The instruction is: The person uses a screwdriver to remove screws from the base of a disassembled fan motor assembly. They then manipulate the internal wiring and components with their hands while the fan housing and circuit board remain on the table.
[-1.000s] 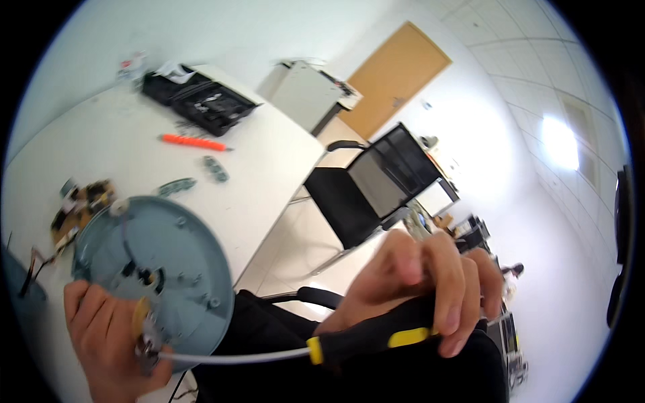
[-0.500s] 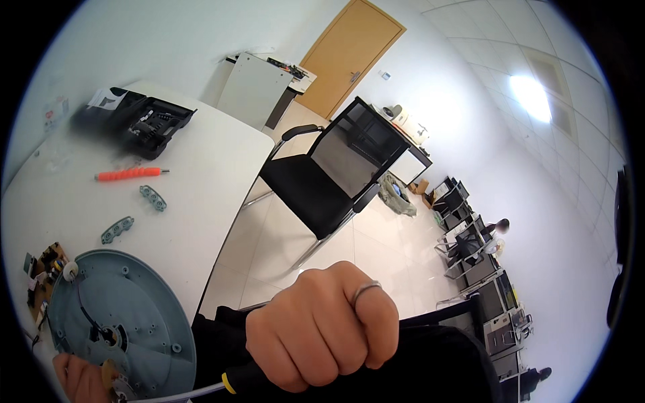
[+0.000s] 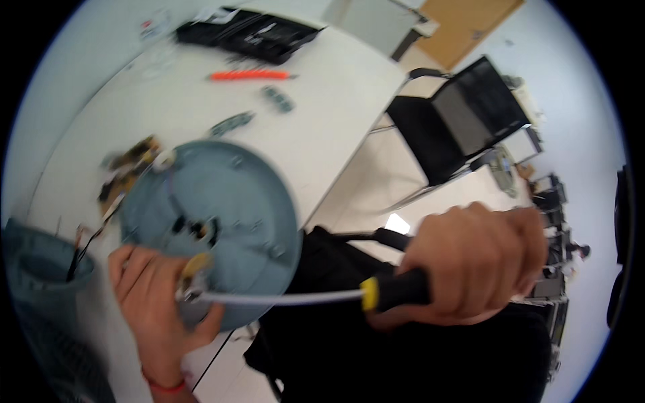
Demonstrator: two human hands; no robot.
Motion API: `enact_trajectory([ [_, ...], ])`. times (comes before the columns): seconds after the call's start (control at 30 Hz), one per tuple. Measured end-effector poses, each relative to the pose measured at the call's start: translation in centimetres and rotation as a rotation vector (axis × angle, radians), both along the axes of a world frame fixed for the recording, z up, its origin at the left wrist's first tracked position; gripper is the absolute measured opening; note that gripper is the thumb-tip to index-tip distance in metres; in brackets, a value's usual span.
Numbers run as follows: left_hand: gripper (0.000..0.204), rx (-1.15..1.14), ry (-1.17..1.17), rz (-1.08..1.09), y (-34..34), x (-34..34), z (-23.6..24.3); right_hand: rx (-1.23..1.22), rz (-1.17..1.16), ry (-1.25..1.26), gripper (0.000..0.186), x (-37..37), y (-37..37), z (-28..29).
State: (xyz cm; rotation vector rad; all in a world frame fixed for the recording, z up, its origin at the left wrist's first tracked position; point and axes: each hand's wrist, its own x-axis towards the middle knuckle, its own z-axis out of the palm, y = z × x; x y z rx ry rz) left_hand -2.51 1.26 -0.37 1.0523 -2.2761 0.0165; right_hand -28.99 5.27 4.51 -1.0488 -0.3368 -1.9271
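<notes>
Round grey plastic housing: rim gripped by the left hand, fingers curled beneath. Right hand is fisted around the screwdriver, tip at the rim beside the left fingers. Housing likely light, stiff, thin-walled; hold by the edge.

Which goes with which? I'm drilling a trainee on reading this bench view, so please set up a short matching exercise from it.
Things:
1. left hand
2. right hand
3. orange tool
4. black office chair

Places:
a. on the floor beside the white table
b. lying on the table's far part
c. at the lower rim of the round grey disc
d. closed around the black and yellow handle of the screwdriver

Pairs: 1-c, 2-d, 3-b, 4-a
</notes>
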Motion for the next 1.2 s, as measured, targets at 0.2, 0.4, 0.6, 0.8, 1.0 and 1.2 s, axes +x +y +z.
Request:
enact_trajectory([
  [0.2,0.036,0.043,0.043,-0.048,-0.4,0.1,-0.4,0.263,-0.206,0.062,0.035,-0.3,2.6,0.2],
  [0.4,0.035,0.102,0.081,-0.112,-0.7,0.6,0.0,0.038,-0.219,0.481,0.032,-2.4,0.0,1.9],
  [0.6,0.034,0.185,0.074,-0.194,-1.1,0.3,0.5,-0.546,-0.118,0.511,0.031,-4.2,-0.9,2.7],
  [0.8,0.036,0.196,0.055,-0.129,-0.5,0.6,0.1,-0.612,0.489,0.565,0.039,-2.4,-2.9,3.0],
  [1.0,0.037,0.171,0.085,-0.125,-0.6,0.2,0.2,-0.385,0.413,0.362,0.045,-1.6,-0.9,2.5],
  [1.2,0.038,0.137,0.075,-0.12,-0.6,0.5,0.2,-0.362,0.408,0.337,0.05,-1.9,-1.0,2.1],
])
